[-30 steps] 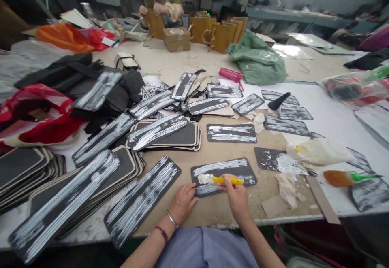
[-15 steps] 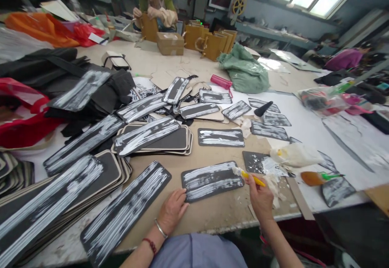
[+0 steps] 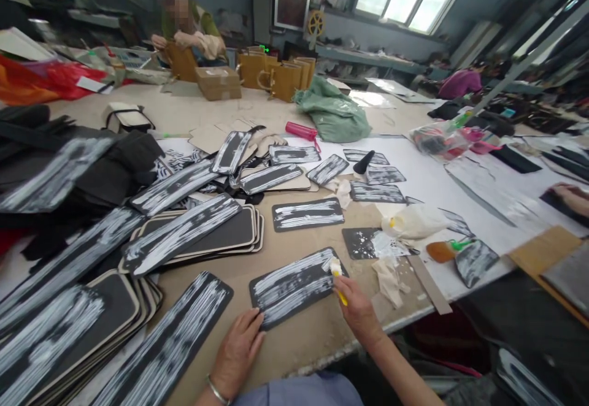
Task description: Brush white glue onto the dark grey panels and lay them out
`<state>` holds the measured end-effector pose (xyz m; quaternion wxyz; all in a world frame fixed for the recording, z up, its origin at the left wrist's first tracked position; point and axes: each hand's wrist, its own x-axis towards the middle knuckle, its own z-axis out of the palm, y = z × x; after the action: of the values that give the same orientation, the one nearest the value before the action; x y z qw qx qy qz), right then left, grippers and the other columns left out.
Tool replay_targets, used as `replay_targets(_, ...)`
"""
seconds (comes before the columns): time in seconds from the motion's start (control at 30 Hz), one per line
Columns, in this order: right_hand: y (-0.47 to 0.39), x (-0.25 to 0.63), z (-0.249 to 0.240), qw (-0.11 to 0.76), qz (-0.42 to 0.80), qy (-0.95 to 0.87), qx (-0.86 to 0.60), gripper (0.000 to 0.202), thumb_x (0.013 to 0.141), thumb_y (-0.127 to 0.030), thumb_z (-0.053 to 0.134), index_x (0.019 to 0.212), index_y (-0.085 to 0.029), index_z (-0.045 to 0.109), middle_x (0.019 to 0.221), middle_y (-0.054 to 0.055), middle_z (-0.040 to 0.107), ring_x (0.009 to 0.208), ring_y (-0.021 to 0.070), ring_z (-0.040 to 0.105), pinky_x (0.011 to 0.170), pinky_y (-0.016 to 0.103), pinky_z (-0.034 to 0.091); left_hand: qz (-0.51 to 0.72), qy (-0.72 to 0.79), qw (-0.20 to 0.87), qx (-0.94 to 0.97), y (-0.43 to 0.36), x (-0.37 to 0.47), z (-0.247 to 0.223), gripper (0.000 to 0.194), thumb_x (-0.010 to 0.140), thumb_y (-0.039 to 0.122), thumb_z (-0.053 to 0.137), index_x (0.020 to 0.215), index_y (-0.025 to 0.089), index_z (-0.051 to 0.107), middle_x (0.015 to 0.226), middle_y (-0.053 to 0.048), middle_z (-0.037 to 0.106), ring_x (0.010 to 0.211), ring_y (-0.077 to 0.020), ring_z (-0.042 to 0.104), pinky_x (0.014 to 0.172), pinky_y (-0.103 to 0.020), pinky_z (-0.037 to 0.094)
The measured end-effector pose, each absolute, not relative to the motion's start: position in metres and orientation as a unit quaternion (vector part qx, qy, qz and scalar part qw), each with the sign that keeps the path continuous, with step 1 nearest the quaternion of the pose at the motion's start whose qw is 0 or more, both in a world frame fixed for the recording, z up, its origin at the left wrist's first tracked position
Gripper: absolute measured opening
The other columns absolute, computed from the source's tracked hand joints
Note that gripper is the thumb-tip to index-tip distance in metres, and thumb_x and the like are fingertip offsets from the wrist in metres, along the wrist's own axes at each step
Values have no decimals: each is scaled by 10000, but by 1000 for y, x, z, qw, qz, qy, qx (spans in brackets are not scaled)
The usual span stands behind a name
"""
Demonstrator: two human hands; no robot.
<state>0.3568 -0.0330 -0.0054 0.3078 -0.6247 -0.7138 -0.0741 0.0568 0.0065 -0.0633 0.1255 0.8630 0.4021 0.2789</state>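
A dark rounded panel (image 3: 294, 287) with streaks of white paste lies on brown board in front of me. My left hand (image 3: 239, 344) rests open, its fingertips at the panel's lower left corner. My right hand (image 3: 361, 311) is closed round a small yellow-handled brush (image 3: 342, 295). The brush's white-coated head touches the panel near its right end. Just beyond lies another pasted panel (image 3: 308, 214), with a longer pasted panel (image 3: 170, 338) to the left of my left hand. Behind my right hand a dark plate (image 3: 363, 243) carries white paste.
Stacks of pale-edged dark panels (image 3: 119, 295) stand at the left. To the right are a cream plastic bag (image 3: 418, 219), an amber glue bottle (image 3: 440, 251) and crumpled cloth (image 3: 390, 280). A person (image 3: 191, 35) handles a tan bag across the table, near a cardboard box (image 3: 218, 83).
The view has swung to the right, so things appear farther left. The brush has turned more upright in my right hand at the panel's right end. My left hand stays at the panel's corner.
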Motion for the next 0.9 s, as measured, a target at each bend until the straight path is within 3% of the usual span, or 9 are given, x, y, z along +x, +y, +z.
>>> replay_targets(0.33, -61, 368, -2, 286, -70, -729, -618, 235, 857, -130, 429, 1029, -171, 583, 914, 100, 641, 858, 188, 620, 736, 308, 540, 275, 400, 108, 868, 7, 60, -57, 251, 832, 292, 470, 1015, 173, 594, 972, -93, 650, 906, -198, 619, 771, -325, 553)
replay_targets(0.67, -29, 373, -8, 329, -62, -705, -625, 224, 876, -202, 436, 1035, -183, 593, 947, 104, 644, 885, 205, 620, 744, 367, 544, 257, 421, 126, 860, 3, 62, -58, 248, 825, 253, 470, 1034, 188, 588, 1001, -94, 638, 932, -197, 610, 799, -344, 544)
replay_targets(0.9, -42, 352, -5, 345, -9, -719, -603, 279, 854, -154, 461, 1115, -187, 556, 982, 108, 634, 928, 193, 606, 785, 330, 527, 249, 443, 136, 851, -1, 67, -55, 256, 810, 192, 461, 1036, 179, 581, 1012, -96, 630, 949, -199, 599, 813, -352, 539)
